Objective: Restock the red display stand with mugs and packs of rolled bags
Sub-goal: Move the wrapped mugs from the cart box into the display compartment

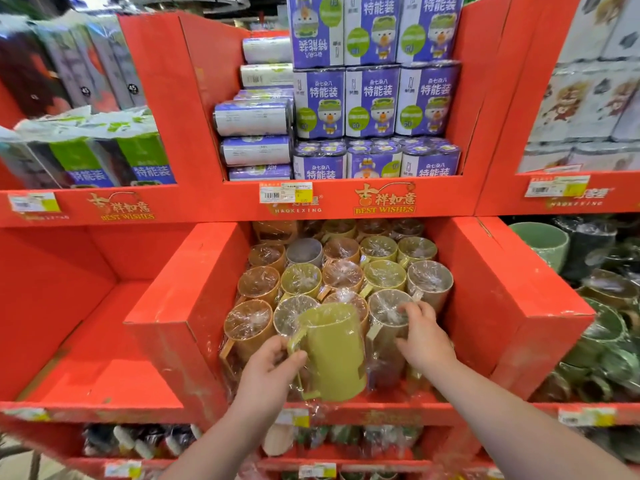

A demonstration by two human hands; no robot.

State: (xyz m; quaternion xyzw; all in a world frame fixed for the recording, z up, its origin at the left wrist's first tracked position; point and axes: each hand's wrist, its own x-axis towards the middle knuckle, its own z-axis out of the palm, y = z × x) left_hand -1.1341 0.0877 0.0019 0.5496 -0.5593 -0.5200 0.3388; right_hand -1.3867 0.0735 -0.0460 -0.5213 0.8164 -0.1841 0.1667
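Gripping yellow mug [332, 355]: left hand [270, 362] | right hand [422, 337] grasps wrapped mug [388, 313] | other mugs [301, 278] crowding

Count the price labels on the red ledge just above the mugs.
3: left label at far left, middle label below the purple packs, right label on the neighbouring section. None seems hidden.
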